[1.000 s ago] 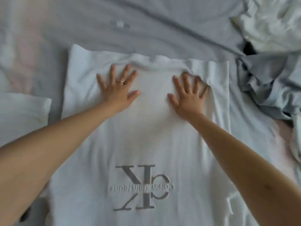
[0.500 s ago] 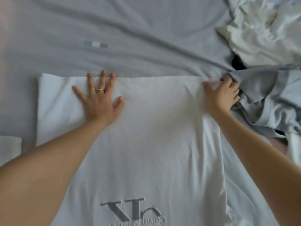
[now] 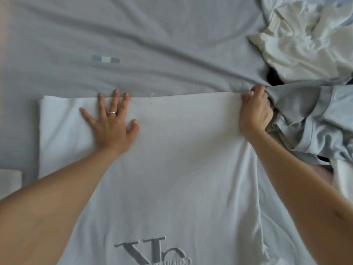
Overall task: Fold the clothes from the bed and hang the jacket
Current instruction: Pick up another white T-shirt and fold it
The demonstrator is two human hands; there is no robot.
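Observation:
A white T-shirt (image 3: 181,150) with a grey logo near the bottom lies flat on the grey bed sheet (image 3: 133,44). My left hand (image 3: 110,123), with a ring on one finger, presses flat on the shirt near its far edge, fingers spread. My right hand (image 3: 255,111) curls over the shirt's far right corner and pinches the cloth there. A crumpled white garment (image 3: 305,39) and a crumpled light blue garment (image 3: 315,121) lie at the right.
A white cloth edge (image 3: 9,178) shows at the left border. A small striped label (image 3: 106,59) sits on the sheet beyond the shirt. Something dark (image 3: 273,77) peeks out between the two crumpled garments.
Both hands slid apart across the shirt toward its far edge. My right hand went from flat to curled on the shirt's right corner, and the far edge now lies straight.

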